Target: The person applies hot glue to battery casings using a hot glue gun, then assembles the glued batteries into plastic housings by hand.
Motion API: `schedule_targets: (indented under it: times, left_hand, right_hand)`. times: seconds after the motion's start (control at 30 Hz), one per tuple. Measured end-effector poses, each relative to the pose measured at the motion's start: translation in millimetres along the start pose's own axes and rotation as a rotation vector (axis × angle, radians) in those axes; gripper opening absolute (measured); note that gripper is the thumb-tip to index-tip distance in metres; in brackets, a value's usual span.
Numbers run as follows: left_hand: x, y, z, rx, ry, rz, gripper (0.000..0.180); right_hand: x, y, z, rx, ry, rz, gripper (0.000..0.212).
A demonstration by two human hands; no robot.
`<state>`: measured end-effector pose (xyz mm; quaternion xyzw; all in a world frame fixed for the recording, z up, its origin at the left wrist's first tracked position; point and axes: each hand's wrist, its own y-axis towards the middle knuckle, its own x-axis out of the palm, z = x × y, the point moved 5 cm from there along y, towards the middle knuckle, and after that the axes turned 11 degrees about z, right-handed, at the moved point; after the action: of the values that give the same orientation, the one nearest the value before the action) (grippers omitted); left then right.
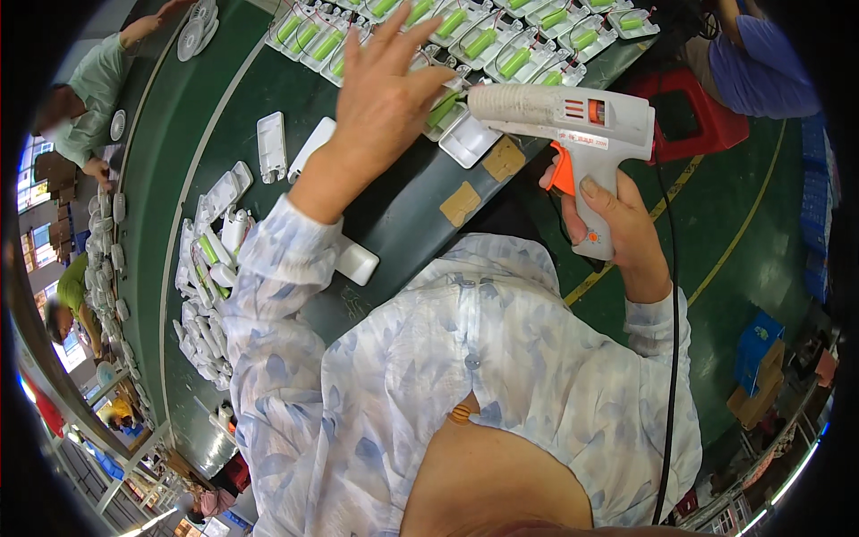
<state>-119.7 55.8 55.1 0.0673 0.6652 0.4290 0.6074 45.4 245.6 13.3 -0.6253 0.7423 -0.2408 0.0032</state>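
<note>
My right hand (pixel 626 215) grips the handle of a white hot glue gun (pixel 586 121) with an orange trigger. Its nozzle points left, at a white plastic housing with a green battery cell (pixel 443 115) near the table edge. Above that housing hovers my left hand (pixel 380 112), fingers spread and nothing visible in it. One fingertip is close to the nozzle; whether they touch I cannot tell. An open white tray-shaped shell (pixel 468 140) lies beside the housing, under the gun. Beyond my left hand, several white housings with green cells and thin wires (pixel 514 58) stand in rows.
Loose white shells (pixel 271 148) and a heap of white parts (pixel 206 331) lie on the dark green table to the left. Brown cardboard pieces (pixel 461 204) sit at the table edge. A black cable (pixel 673 358) hangs at right, near a red stool (pixel 707 116). Other people work nearby.
</note>
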Motion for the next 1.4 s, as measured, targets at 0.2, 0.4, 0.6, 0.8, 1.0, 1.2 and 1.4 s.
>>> schedule_targets:
  times: [0.2,0.4,0.6,0.8,1.0,1.2,1.4]
  left_hand:
    - [-72,-24,-23,-0.088,0.083,0.078,0.021]
    - [-131,-72,-47,-0.306,0.217,0.083,0.021]
    - [-192,-140,-75,-0.695,0.251,0.102,0.015]
    - [-228,-214,-96,-1.081,0.212,0.071,0.017]
    - [-203,-222,-66,-1.148,0.192,-0.258,0.014]
    - [-183,-198,-77,-0.728,0.627,-0.406,0.012]
    - [-178,-217,-90,-0.718,0.598,-0.538,0.014]
  right_hand:
    - [5,9,2,-0.018,-0.025,0.026,0.041]
    - [6,4,4,-0.026,-0.023,0.038,0.040]
    - [1,5,13,0.014,-0.043,-0.033,0.033]
    - [-5,-1,8,-0.070,0.037,-0.039,0.048]
    - [10,9,19,-0.036,0.065,-0.078,0.050]
    - [9,6,11,-0.044,0.052,-0.044,0.052]
    - [-5,-3,10,-0.054,0.024,-0.010,0.060]
